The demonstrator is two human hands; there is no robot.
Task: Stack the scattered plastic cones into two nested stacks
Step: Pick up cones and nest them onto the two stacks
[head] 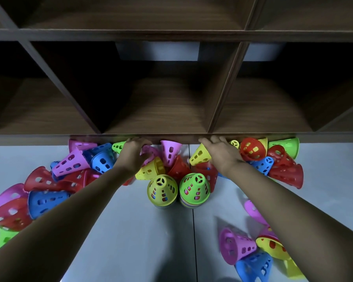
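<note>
Now | stacks [162, 189] upright, tips up | left hand [134, 154] grips pink cone [150, 152] (blurred) | right hand [221, 154] spread over yellow cone [199, 156]

Both bare forearms reach forward from the lower corners, drawing slightly together. The left hand [134, 154] is palm down with its fingers curled, apparently round a pink cone [150, 152], though blur obscures the grip. The right hand [222, 153] is palm down, fingers straight and slightly spread.
</note>
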